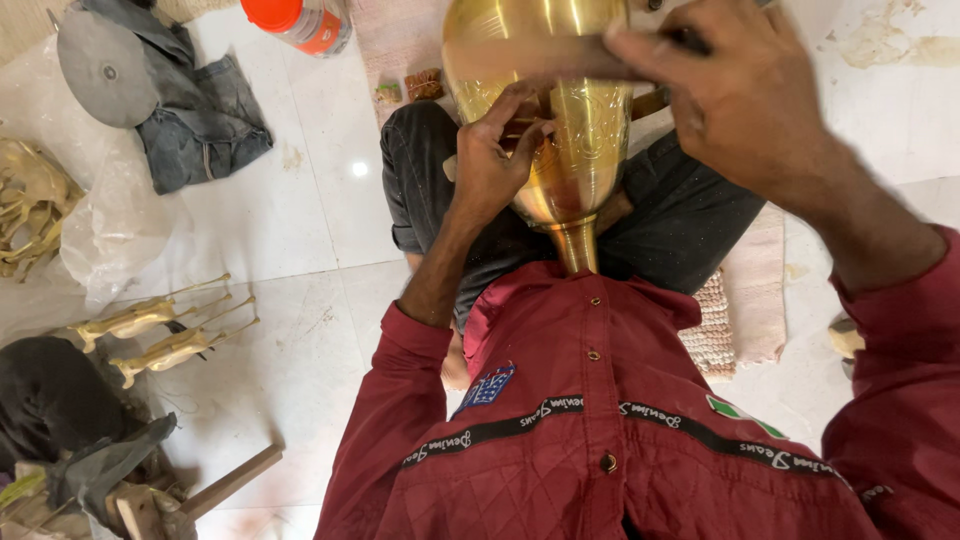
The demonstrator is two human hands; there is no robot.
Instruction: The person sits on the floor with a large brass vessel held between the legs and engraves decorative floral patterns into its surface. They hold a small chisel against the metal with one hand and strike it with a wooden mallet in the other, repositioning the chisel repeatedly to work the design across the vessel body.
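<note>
A tall engraved brass vase (pixel 585 130) lies tilted toward me across my lap, its narrow neck against my red jacket. My left hand (pixel 495 160) presses on the vase's side, fingers curled around a thin tool that is mostly hidden. Raised close to the camera and blurred, my right hand (pixel 735 95) is closed on a dark handle above the vase's wide body. I sit cross-legged in dark trousers on a woven mat (pixel 745 300).
Brass deer figures (pixel 165 335) lie on the white tiled floor at left, more brass pieces (pixel 30 205) on clear plastic. A grey disc (pixel 100 65) rests on folded jeans (pixel 200 125). An orange-capped bottle (pixel 300 22) lies at the top. Wooden tools (pixel 200 495) sit bottom left.
</note>
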